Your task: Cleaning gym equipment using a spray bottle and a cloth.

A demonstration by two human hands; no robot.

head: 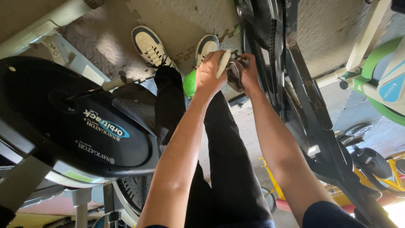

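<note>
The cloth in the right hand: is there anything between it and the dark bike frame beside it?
Nothing visible. The right hand presses the grey cloth right by the dark bike frame, with no object between them. The left hand, holding a pale handle, sits on the cloth's other side.

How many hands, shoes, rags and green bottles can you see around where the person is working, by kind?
Hands: 2, left hand and right hand
Shoes: 2, left shoe and right shoe
Rags: 1, grey rag held in the right hand
Green bottles: 1, green bottle, mostly hidden behind the left hand
Total: 6
</note>
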